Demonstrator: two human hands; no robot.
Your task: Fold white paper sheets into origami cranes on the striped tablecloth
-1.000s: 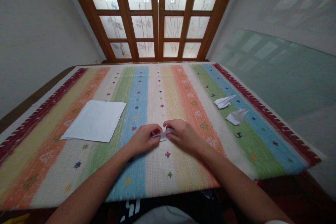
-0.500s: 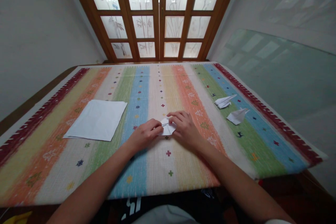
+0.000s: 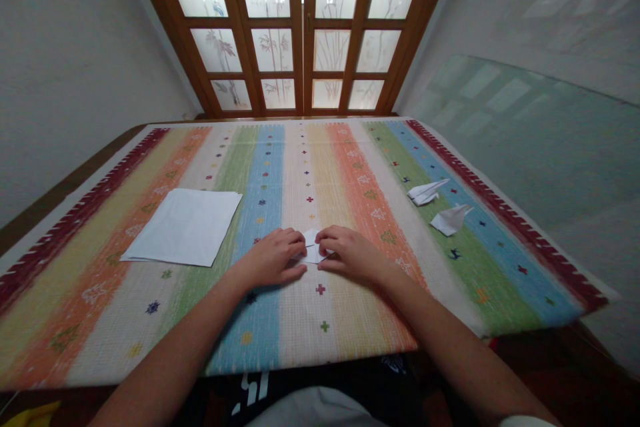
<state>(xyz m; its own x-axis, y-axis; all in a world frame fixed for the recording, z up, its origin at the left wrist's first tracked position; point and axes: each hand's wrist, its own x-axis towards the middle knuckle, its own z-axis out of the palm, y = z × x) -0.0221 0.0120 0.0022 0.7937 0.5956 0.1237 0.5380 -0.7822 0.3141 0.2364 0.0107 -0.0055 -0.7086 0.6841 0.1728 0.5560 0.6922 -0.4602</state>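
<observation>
A small, partly folded piece of white paper [image 3: 311,250] lies on the striped cloth [image 3: 350,187] near the table's front middle. My left hand [image 3: 273,259] pinches its left side with curled fingers. My right hand [image 3: 350,255] pinches its right side, fingers bent down onto it. Most of the paper is hidden under my fingers. Both hands rest low on the cloth, nearly touching each other.
A stack of white square sheets [image 3: 185,225] lies to the left. Two folded paper figures sit at the right: one farther back [image 3: 427,192], one nearer [image 3: 451,219]. A wooden door with frosted panes [image 3: 300,27] stands behind the table. Walls close in on both sides.
The paper was lifted off the cloth a second ago and now lies pressed down. My right fingers, spread over it half a second ago, have curled in toward the left hand.
</observation>
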